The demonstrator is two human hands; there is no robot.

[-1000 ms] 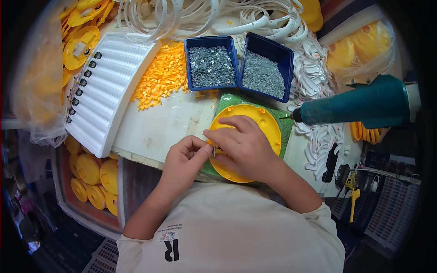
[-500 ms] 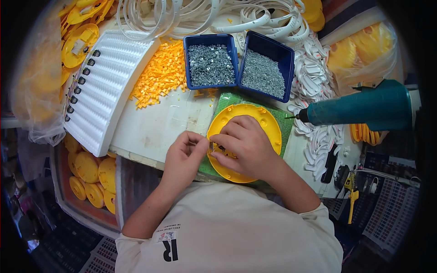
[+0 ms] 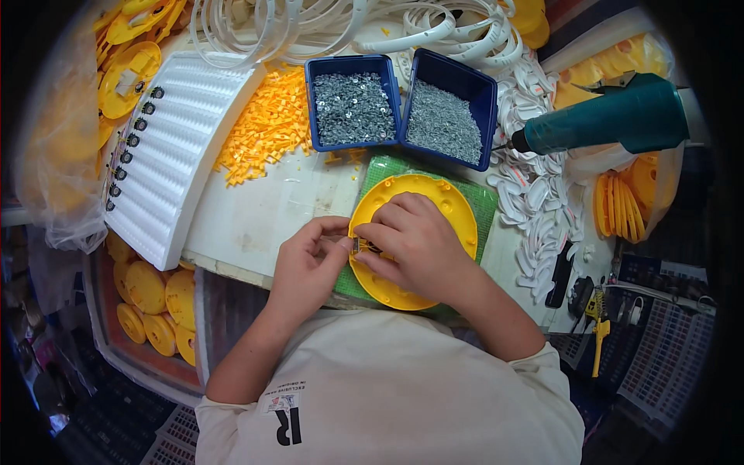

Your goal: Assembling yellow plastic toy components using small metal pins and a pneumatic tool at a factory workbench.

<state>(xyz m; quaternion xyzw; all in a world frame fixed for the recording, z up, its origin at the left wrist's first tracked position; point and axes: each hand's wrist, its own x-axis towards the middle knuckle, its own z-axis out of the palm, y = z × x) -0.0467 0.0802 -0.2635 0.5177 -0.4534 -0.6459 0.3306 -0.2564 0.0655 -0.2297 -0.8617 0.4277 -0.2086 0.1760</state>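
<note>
- Teal electric screwdriver [image 3: 604, 116], at right, has swung higher since the preceding frame, its bit now beside the bins; both hands remain at the yellow round housing [image 3: 452, 209], so the handwork there appears uninterrupted.
- Far left: yellow discs [image 3: 145, 287] in a crate; above them, a white ridged foam tray [image 3: 178, 155] with small black components [image 3: 133, 140] along its left side.
- Left of centre: a heap of small orange plastic pieces [image 3: 267, 124].
- Left hand [image 3: 308, 260]: thumb and fingertips drawn together at the housing's left edge, beside a small metallic part [image 3: 357, 245]; whether they pinch it cannot be told.
- Centre: the housing rests on a green mat [image 3: 484, 209], partly covered by the right hand [image 3: 422, 244] — fingers bent over its interior, grasp unclear.
- Behind: two blue bins [image 3: 354, 145] of small metal pieces.
- Right: white curved parts [image 3: 535, 194], loosely piled.
- Writing: dark lettering marks the pale shirt [image 3: 403, 380]; grid-printed sheets [image 3: 666, 349] at lower right are too small to read.
</note>
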